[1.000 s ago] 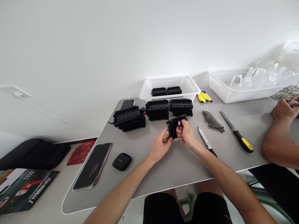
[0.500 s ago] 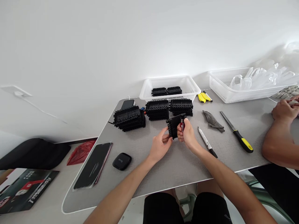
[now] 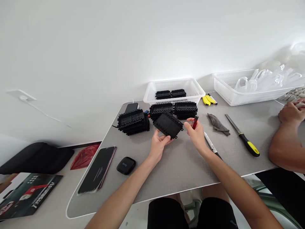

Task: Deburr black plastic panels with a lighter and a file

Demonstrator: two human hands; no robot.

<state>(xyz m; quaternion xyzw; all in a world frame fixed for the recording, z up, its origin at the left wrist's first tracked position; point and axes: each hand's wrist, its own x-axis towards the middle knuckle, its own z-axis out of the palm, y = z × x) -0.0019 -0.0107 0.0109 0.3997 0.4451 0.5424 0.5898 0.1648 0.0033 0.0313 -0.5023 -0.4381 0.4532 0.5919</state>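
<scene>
My left hand is closed on the lower edge of a flat black plastic part with toothed sides, tilted so its broad smooth face shows. Just right of it, my right hand grips a small dark-red tool with a black end; its exact kind cannot be made out. That tool is apart from the plastic part. Behind the hands stand stacks of similar black parts: a left stack, a middle stack and a right stack.
A white basket holds more black parts; another basket holds plastic bags. To the right lie a marker, grey cloth and file. A phone and black case lie left. A co-worker's arm rests far right.
My left hand has turned the black part so its broad face shows. My right hand has moved away to the right, taking the red tool off the part.
</scene>
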